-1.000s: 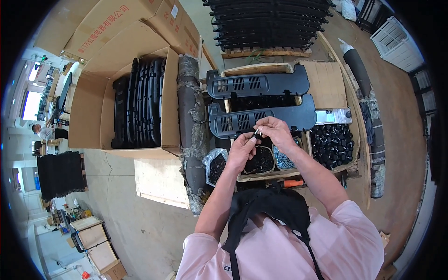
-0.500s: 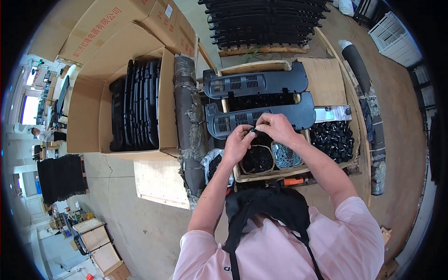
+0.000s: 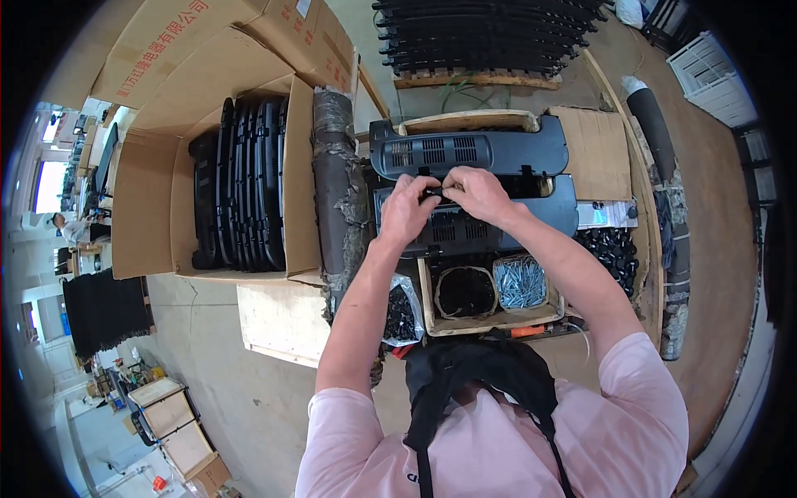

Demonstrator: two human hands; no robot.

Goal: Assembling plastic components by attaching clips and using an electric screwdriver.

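My left hand and my right hand meet over the nearer black plastic panel, fingertips pinched together. Between them is a small black part; its exact kind is too small to make out. Beyond lies a second black panel with slotted vents. My hands partly cover the nearer panel's upper edge. Closer to me, a wooden tray holds a round container of small black pieces and a lot of silvery screws.
Left of the panels runs a worn, wrapped post, then a carton with black panels standing in it. Black knobs are heaped at the right. A bag of black pieces sits beside the tray. Further off are stacked black parts.
Both hands have moved away from me, from near the tray's containers to the nearer panel's upper edge. The small black part is still between my fingertips.
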